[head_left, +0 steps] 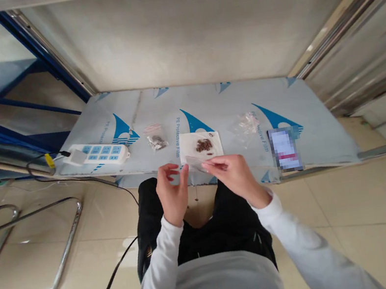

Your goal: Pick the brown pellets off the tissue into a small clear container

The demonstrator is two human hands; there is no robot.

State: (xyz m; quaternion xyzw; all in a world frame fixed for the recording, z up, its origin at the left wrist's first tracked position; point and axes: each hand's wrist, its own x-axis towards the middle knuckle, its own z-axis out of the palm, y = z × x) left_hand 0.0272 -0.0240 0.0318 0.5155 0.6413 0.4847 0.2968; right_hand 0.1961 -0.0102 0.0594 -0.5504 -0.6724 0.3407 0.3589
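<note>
My right hand pinches the edge of a small clear plastic bag between thumb and fingers. At the bag's left side is my left hand, its thumb and curled fingers apart; the thumb tip is close to the bag, and whether it touches cannot be told. Just beyond the bag, a white square sheet or shallow tray bears a pile of small dark brown pieces. To the left lies a zip bag with small grey parts inside. Crumpled clear bags lie to the right.
A white power strip with blue sockets and a plugged-in black cable sits at the bench's left. A blurred-out phone lies near the right front edge of the film-covered bench. A metal-framed chair stands left.
</note>
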